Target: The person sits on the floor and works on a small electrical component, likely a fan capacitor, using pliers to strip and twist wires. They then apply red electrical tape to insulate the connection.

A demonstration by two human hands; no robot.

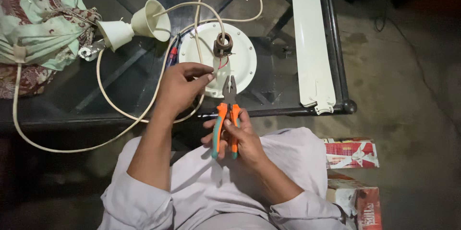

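A round white fan motor housing [240, 62] lies on a dark glass table [120, 86], with a brown shaft hub [223, 44] and thin red wires at its centre. My left hand [180, 86] pinches a wire at the housing's near edge, thumb and fingers closed on it. My right hand [237, 139] grips pliers with orange and teal handles [226, 127], whose metal jaws [230, 86] point up at the housing's rim beside my left fingertips. A cream cable [103, 93] loops from the housing across the table.
Two cream cone-shaped covers [139, 26] lie at the back left next to a bundled patterned cloth [43, 23]. A white fan blade [309, 42] lies along the table's right side. Red and white cardboard boxes [353, 155] sit on the floor at my right.
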